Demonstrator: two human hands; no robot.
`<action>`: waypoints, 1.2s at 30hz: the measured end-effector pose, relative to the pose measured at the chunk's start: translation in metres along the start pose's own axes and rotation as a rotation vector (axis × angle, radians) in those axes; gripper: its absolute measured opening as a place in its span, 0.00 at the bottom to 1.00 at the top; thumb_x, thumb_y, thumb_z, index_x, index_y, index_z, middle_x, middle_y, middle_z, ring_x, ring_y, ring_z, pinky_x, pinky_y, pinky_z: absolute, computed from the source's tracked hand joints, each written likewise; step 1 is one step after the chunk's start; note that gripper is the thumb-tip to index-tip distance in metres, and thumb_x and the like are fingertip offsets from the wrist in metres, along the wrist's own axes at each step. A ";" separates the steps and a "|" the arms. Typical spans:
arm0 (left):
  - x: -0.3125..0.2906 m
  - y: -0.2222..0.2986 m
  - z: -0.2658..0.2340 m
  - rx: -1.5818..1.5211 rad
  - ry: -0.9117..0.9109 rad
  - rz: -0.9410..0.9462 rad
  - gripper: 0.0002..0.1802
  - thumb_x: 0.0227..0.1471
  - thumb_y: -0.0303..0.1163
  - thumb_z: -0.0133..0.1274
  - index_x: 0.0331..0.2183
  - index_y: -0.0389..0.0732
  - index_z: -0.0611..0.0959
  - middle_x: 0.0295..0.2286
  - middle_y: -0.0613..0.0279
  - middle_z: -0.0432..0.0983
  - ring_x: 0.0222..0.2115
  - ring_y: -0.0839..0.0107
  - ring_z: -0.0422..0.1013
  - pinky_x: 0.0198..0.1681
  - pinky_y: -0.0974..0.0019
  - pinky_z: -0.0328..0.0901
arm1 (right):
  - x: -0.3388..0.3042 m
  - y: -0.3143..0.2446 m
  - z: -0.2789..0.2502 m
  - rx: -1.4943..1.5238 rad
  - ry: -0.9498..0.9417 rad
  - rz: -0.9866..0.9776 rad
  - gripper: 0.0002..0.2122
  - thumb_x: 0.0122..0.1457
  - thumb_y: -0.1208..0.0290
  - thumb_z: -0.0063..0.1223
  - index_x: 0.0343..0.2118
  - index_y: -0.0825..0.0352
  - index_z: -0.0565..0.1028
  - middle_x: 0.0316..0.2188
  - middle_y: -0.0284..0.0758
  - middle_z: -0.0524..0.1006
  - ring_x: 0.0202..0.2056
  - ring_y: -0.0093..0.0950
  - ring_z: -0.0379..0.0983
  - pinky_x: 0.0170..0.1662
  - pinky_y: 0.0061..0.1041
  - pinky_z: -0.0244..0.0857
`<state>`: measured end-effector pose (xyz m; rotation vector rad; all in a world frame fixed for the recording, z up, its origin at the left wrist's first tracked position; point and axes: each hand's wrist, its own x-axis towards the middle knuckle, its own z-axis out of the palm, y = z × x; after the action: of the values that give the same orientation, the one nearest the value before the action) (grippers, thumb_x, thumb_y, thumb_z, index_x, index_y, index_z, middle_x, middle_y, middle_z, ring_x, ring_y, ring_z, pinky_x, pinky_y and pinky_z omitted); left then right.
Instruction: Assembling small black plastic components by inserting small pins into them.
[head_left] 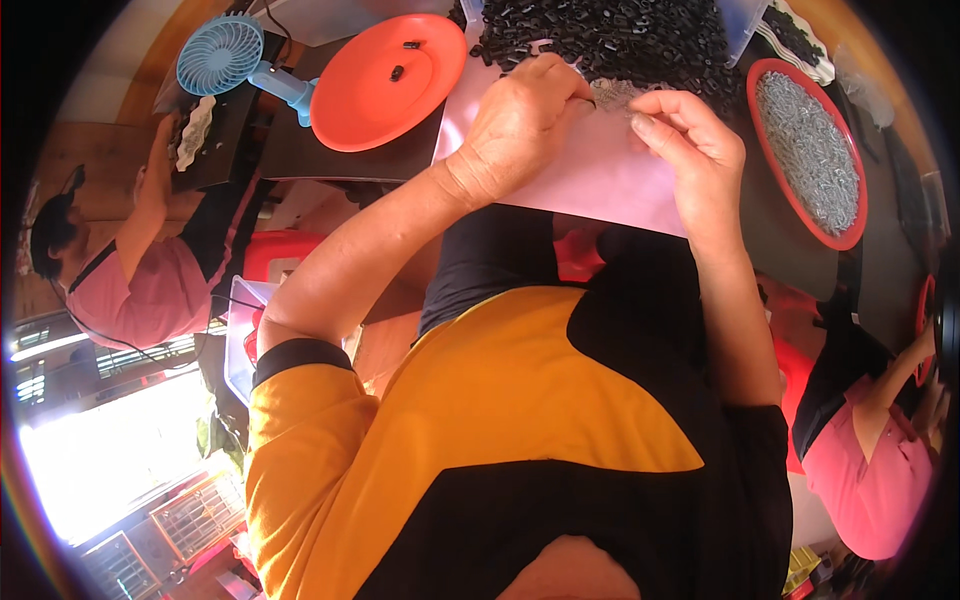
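A pale pink work sheet [600, 175] is spread over the table in front of the person, and on its far edge a broad heap of small black plastic parts [610, 35] is piled. To the right, a red-rimmed tray [850, 235] is filled with small silvery metal pieces [810, 150]; to the left, an orange-red plate [375, 95] is seen with only two black parts lying in it, and a blue handheld fan [225, 55] is propped just beside it. Co-workers in pink shirts are seated at either side.

Both hands are brought together at the near edge of the heap. The left hand [525, 125] is curled, its thumb and fingertips pinched closed on something small and dark, apparently one black part, though the piece itself is mostly hidden. The right hand [690, 140] is likewise closed at thumb and forefinger, seemingly on a tiny metal piece; what is held cannot be told for certain. A small scatter of silvery pieces [612, 93] lies on the sheet between the hands.

An assembly step appears to be in hand, a metal piece being fitted to a black part. Careful alignment and a firm press are judged to be called for next.
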<state>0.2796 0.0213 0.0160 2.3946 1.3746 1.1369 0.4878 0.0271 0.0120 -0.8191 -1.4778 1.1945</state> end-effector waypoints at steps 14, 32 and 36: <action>-0.014 0.051 -0.010 -0.906 -0.072 -0.705 0.09 0.59 0.29 0.54 0.38 0.33 0.81 0.28 0.62 0.79 0.26 0.77 0.72 0.26 0.74 0.66 | -0.004 -0.020 0.006 -0.158 -0.107 -0.098 0.05 0.58 0.81 0.55 0.36 0.70 0.80 0.28 0.29 0.79 0.31 0.17 0.74 0.36 0.17 0.67; -0.034 0.040 -0.019 -1.207 0.088 -0.779 0.10 0.57 0.25 0.55 0.38 0.27 0.81 0.31 0.53 0.79 0.26 0.69 0.76 0.28 0.68 0.70 | 0.001 -0.024 0.037 -0.470 -0.201 -0.419 0.12 0.50 0.88 0.56 0.38 0.69 0.77 0.30 0.35 0.77 0.32 0.26 0.77 0.37 0.23 0.71; -0.039 0.029 -0.026 -1.110 0.162 -0.789 0.09 0.56 0.25 0.56 0.35 0.28 0.83 0.28 0.54 0.80 0.25 0.72 0.74 0.28 0.70 0.70 | 0.018 -0.029 0.042 -0.364 -0.353 -0.163 0.07 0.55 0.85 0.53 0.37 0.70 0.77 0.30 0.34 0.79 0.33 0.22 0.77 0.39 0.22 0.70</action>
<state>0.2703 -0.0314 0.0267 0.8987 1.0728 1.3136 0.4457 0.0249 0.0453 -0.7307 -2.0528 0.9949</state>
